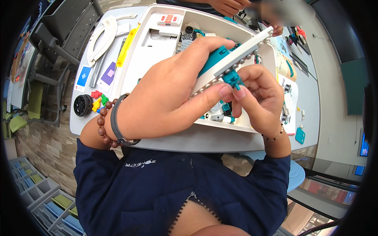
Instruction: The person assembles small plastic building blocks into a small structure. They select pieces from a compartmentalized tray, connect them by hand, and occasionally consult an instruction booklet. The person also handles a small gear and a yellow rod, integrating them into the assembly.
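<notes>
My left hand [169, 92] is wrapped round a long white studded building plate [242, 57] with a teal block [214, 61] on its upper side. The plate is tilted, its far end up to the right. Against its studded underside sits a small teal building piece [231, 78]. My right hand [262, 96] pinches that piece between thumb and fingers, and my left thumb reaches close to it. Whether the piece is joined to the plate, I cannot tell. Both hands are above a white tray [244, 129] of loose building parts, partly hidden by them.
To the left lie a yellow beam [126, 49], white curved pieces [106, 37], a black wheel [82, 105] and several coloured figures [97, 103]. A teal plate [300, 135] lies near the table's right edge. Another person's hand [229, 5] is beyond the tray.
</notes>
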{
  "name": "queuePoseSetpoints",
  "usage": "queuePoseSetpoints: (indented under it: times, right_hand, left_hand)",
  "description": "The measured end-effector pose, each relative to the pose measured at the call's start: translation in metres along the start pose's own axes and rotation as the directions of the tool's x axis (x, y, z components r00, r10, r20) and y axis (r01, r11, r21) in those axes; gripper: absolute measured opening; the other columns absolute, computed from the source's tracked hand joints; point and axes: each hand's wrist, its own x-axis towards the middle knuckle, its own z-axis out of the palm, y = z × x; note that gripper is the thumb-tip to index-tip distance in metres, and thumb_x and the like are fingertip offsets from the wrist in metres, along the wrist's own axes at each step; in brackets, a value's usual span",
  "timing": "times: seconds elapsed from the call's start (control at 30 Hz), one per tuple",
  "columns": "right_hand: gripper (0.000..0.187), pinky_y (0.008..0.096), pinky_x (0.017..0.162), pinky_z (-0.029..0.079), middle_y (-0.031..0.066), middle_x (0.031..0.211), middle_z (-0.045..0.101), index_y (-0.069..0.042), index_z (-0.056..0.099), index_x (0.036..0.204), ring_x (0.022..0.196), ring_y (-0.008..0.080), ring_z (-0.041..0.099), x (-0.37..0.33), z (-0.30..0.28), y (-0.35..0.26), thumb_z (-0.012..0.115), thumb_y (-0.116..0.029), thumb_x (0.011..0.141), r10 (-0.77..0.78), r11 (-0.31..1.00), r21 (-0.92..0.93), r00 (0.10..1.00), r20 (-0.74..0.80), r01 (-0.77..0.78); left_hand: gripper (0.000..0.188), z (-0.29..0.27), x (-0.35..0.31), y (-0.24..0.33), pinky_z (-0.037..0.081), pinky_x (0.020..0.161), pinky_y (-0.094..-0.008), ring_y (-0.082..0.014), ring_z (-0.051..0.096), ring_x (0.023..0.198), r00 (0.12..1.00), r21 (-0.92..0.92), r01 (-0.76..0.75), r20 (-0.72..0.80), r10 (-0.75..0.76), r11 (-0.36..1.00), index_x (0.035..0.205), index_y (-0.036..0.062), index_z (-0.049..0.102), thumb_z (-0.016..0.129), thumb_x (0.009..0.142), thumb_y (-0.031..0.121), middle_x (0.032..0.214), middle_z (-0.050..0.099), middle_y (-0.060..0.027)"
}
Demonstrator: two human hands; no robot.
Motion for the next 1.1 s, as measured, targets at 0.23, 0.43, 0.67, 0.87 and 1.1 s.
queuePoseSetpoints:
  times: [0.23, 0.43, 0.67, 0.87, 1.1]
  right_hand:
    - [0.016, 0.0192, 0.057, 0.045, 0.0078, 0.082, 0.062, 0.005, 0.053, 0.097, 0.07, 0.0063, 0.057, 0.0, 0.003, 0.006, 0.057, -0.003, 0.084, -0.177, 0.963, -0.213, 0.983, -0.037, 0.166]
    - [0.013, 0.0218, 0.051, 0.043, 0.0078, 0.071, 0.061, 0.004, 0.058, 0.094, 0.057, 0.0085, 0.056, 0.004, 0.003, 0.017, 0.057, -0.003, 0.083, -0.338, 0.861, -0.397, 0.941, 0.017, 0.316]
    - [0.013, 0.0229, 0.05, 0.043, 0.0101, 0.07, 0.061, 0.004, 0.059, 0.094, 0.055, 0.0127, 0.056, 0.004, 0.004, 0.017, 0.055, -0.004, 0.084, -0.332, 0.846, -0.425, 0.942, 0.055, 0.323]
    - [0.014, 0.023, 0.052, 0.041, 0.0087, 0.068, 0.058, 0.003, 0.058, 0.095, 0.057, 0.011, 0.053, 0.006, -0.002, 0.018, 0.053, -0.008, 0.087, -0.221, 0.924, -0.301, 0.972, 0.079, 0.235]
    - [0.012, 0.0224, 0.052, 0.04, 0.0065, 0.066, 0.057, 0.002, 0.058, 0.093, 0.056, 0.0092, 0.051, 0.006, -0.001, 0.018, 0.052, -0.008, 0.087, -0.242, 0.899, -0.361, 0.969, 0.058, 0.246]
  left_hand:
    - [0.047, 0.003, -0.001, 0.001, 0.045, 0.078, -0.0282, -0.0206, 0.059, 0.09, 0.997, 0.125, -0.057, -0.052, 0.063, 0.991, 0.123, -0.0008, 0.04, 0.059, 0.082, 0.013, 0.103, 0.057, -0.0137]
    - [0.044, 0.004, -0.002, 0.003, 0.046, 0.076, -0.0278, -0.0211, 0.06, 0.087, 0.992, 0.135, -0.094, -0.069, 0.104, 0.986, 0.12, -0.0018, 0.042, 0.058, 0.081, 0.011, 0.101, 0.057, -0.0149]
    - [0.044, 0.003, -0.004, 0.001, 0.046, 0.072, -0.027, -0.0196, 0.06, 0.08, 0.998, 0.131, -0.045, -0.025, 0.049, 0.99, 0.119, -0.0019, 0.041, 0.058, 0.081, 0.012, 0.093, 0.059, -0.013]
    - [0.046, 0.003, -0.003, 0.001, 0.045, 0.072, -0.0267, -0.0178, 0.059, 0.081, 0.999, 0.038, 0.041, 0.019, -0.042, 0.998, 0.123, -0.0022, 0.037, 0.055, 0.083, 0.014, 0.093, 0.059, -0.0124]
    - [0.049, 0.005, -0.004, 0.0, 0.042, 0.079, -0.0272, -0.0172, 0.055, 0.089, 0.998, 0.021, 0.051, 0.028, -0.052, 0.998, 0.126, -0.0039, 0.033, 0.052, 0.084, 0.013, 0.1, 0.055, -0.0137]
